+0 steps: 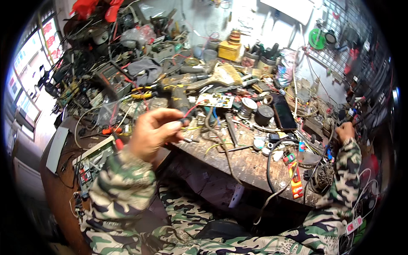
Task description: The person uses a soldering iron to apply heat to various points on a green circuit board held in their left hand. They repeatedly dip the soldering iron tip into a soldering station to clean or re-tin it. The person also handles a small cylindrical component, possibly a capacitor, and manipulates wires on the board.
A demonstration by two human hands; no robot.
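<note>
In front of me, my left hand (pixel 154 132) is raised over the bench's front edge, thumb and fingers pinched together. Between their tips is the end of a red wire (pixel 190 111), with a small dark piece at the fingertips. The wire leads toward a pale circuit board (pixel 216 100) lying among the clutter. Far to the right, my right hand (pixel 345 132) reaches out with curled fingers, beside dark cables and hanging tools. What it grips, if anything, is too small to make out.
Behind the board lie a wide brush (pixel 223 75) and a cordless drill (pixel 180 81). A black phone (pixel 283 111) and a dark round cap (pixel 264 114) lie right of it. A multimeter (pixel 114 80) stands at the left. A grey cable (pixel 225 155) hangs over the front edge.
</note>
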